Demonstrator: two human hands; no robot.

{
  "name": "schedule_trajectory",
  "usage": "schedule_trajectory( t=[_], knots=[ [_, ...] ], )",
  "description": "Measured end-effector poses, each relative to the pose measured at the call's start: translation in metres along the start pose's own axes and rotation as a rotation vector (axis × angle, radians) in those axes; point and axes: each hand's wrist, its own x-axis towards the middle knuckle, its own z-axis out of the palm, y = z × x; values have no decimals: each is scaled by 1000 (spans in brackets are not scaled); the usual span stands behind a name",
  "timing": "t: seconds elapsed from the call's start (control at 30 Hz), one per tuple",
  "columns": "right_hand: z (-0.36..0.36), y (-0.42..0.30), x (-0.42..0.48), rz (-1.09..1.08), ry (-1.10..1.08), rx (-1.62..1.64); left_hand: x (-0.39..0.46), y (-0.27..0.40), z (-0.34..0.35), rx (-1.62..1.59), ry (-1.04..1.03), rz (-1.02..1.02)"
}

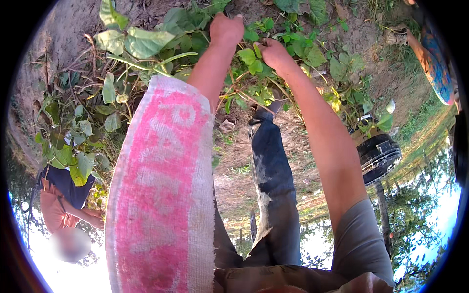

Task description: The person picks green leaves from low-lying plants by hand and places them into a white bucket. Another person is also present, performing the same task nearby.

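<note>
Both my arms stretch forward into low, leafy bean vines. My left hand (pixel 227 29) is bent into a fist shape among broad leaves at the top; its fingers are hidden, so a hold on a stem cannot be made out. Just to its right and slightly nearer, my right hand (pixel 273 55) has thumb and fingers pinched at the bean vine (pixel 253 60), beside small bright green leaves. Left of my left forearm, slender green bean pods (pixel 179 56) stick out over the foliage. A pink and white terry towel (pixel 161 183) bearing lettering hangs over my left upper arm.
A black bucket (pixel 379 157) stands behind my right forearm. Dry tangled stems (pixel 91 73) lie to the left. Another person (pixel 60 208) bends over plants at lower left; a second person's patterned trouser leg (pixel 436 69) shows at upper right. My trouser leg (pixel 273 157) stands on bare soil.
</note>
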Motion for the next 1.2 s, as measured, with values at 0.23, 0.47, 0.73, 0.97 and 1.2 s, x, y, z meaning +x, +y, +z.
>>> schedule_trajectory(
  t=[0.23, 0.47, 0.73, 0.97, 1.2],
  knots=[
    [2, -47, -7, -163, 135, -468, 90, -26, 37, -660, -198, -513],
    [39, -66, -59, -205, 135, -469, 66, -46, 28, -780, -43, -413],
    [35, -27, -154, -195, 117, -118, -16, -64, 25, -207, 24, -50],
    [17, 11, -104, 92, 173, -244, -13, -40, -21, 421, -288, -88],
    [58, 21, -119, 131, -104, -252, 7, -111, 13, -273, -407, -611]
  ],
)
